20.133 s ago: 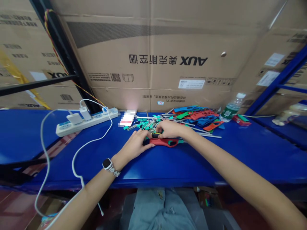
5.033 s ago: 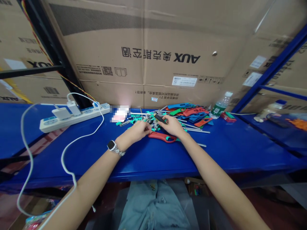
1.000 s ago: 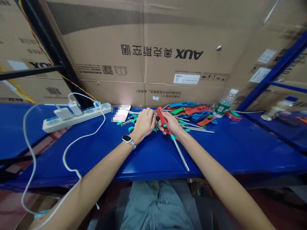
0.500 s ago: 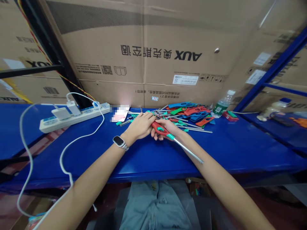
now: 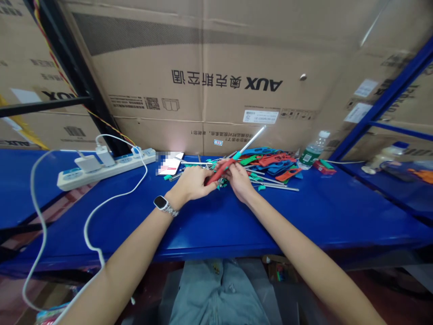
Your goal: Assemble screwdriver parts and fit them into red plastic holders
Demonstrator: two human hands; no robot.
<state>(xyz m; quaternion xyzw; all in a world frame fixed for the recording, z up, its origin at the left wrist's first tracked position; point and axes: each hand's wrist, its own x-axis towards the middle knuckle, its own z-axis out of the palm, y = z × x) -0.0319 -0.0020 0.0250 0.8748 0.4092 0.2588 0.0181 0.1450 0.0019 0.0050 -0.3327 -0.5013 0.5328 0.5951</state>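
A red lighter-like tool (image 5: 221,170) with a green collar and a long metal tube is held between my hands, its tube pointing up and to the right. My left hand (image 5: 195,183), with a watch (image 5: 161,202) on the wrist, is closed round the tool's lower end. My right hand (image 5: 239,181) has its fingers closed on the tool near the green collar. Behind and around the hands lie metal tubes with green parts (image 5: 270,181). A heap of red, blue and green plastic casings (image 5: 275,160) sits to the right.
A white power strip (image 5: 106,168) with plugs and a looping white cable lies at the left. A phone (image 5: 171,163) lies behind my left hand. At the right stand a green-labelled bottle (image 5: 310,153) and a red box (image 5: 324,167). Large cartons (image 5: 209,40) rise behind the blue table (image 5: 216,225).
The red tool has been turned so its metal tube points away, up and right, instead of toward me. My hands have moved slightly apart, and my left thumb now lies along the handle.
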